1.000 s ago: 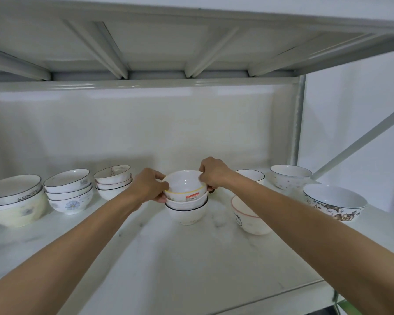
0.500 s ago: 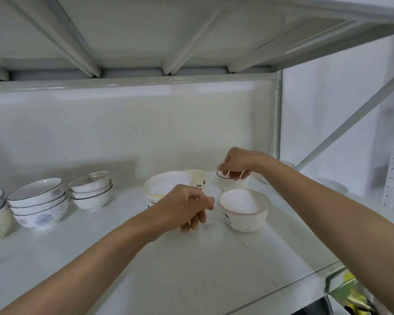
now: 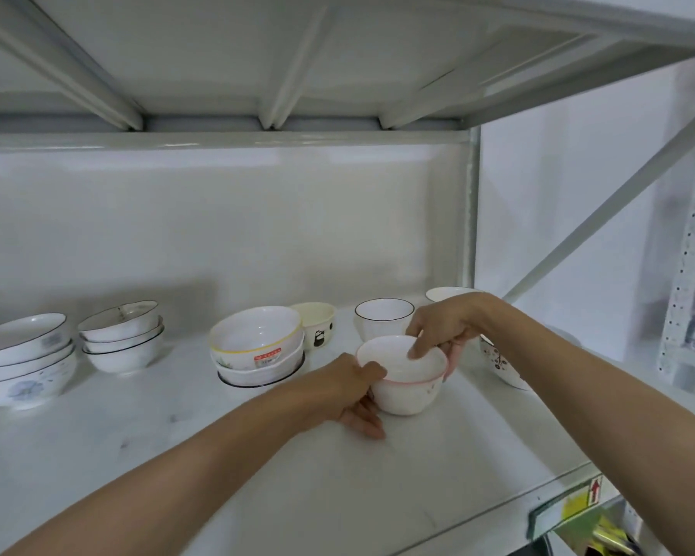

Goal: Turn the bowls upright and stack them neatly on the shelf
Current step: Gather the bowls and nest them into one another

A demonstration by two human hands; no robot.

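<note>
While both hands are wrapping the pink-rimmed bowl [image 3: 403, 385] mid-shelf, I'm watching it sitting upright.

I'm seeing the left hand [image 3: 352, 389] curling round its near side and the right hand [image 3: 444, 329] pinching the far rim, thumb hooking inside. Further back on the shelf [image 3: 257, 467], the yellow-rimmed stack [image 3: 257, 347] is sitting left, a black-rimmed bowl [image 3: 384, 319] waiting behind.

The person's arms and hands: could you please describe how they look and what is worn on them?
Both forearms are bare, with no sleeves in view. The left hand and the right hand wear no gloves, and no rings, watch or bracelet show. The fingers are uncovered.
</note>
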